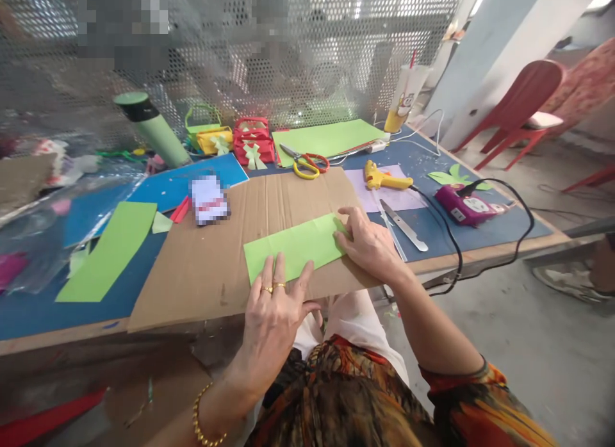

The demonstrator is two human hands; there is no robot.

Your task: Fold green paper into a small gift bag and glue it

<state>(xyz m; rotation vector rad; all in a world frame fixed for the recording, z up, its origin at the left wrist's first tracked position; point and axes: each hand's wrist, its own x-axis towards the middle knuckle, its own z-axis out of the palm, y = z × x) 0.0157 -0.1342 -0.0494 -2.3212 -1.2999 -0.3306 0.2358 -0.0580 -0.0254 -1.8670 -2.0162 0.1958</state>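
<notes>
A folded light-green paper strip (293, 245) lies on a brown cardboard sheet (211, 255) at the table's near edge. My left hand (273, 306) rests flat on the strip's near left part, fingers stretched out, rings on two fingers. My right hand (368, 242) presses the strip's right end, with fingertips bent down onto the paper. Neither hand lifts anything.
Scissors (307, 163), a yellow glue gun (384, 177), a craft knife (406, 226) and a pink power strip (468, 205) with black cable lie to the right. Green paper (111, 251), a green bottle (152, 128) and small paper baskets (253, 141) are at the left and back. A red chair (521, 104) stands beyond the table.
</notes>
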